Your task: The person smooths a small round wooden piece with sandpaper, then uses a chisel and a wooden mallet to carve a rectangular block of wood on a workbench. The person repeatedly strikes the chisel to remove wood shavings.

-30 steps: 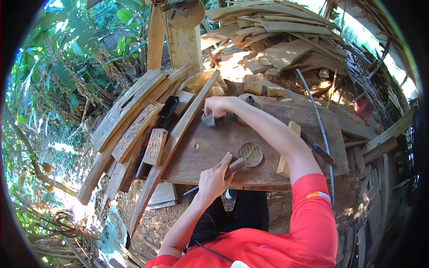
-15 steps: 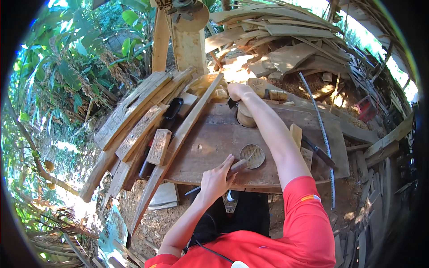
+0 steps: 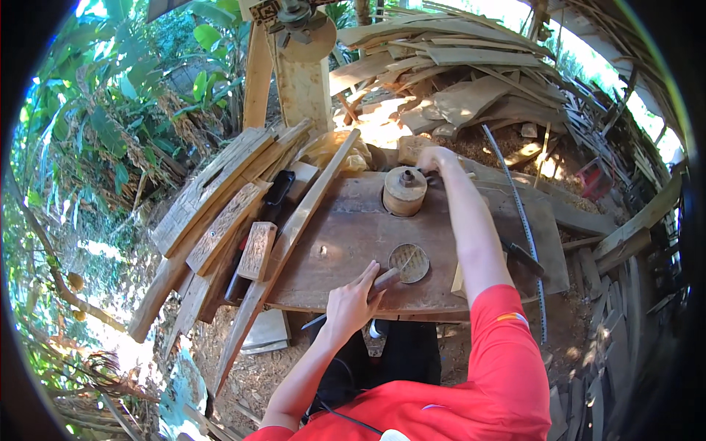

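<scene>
While the bench (image 3: 338,235) is reached across, the stretch is best made slowly, with nothing on the wood brushed by the arm, and the tool's sharp end is best held clear of the legs (image 3: 412,345). Left of both hands' fingers, the plank (image 3: 309,214) is laid slantwise. By the left hand (image 3: 349,303), at the bench's near edge, the tool (image 3: 385,281) is held: its handle is wrapped by bent fingers and stuck out to their right, and what seems its blade is pointed back past the wrist. Just left of the right fingers, the pot (image 3: 404,198) is stood upright. Right of the left fingers, just past the handle's end, the dish (image 3: 409,263) is placed. At the fingers of the right hand (image 3: 439,158), a small dark thing (image 3: 434,176) is seen; whether it is gripped, or how far they are parted, cannot be told.
</scene>
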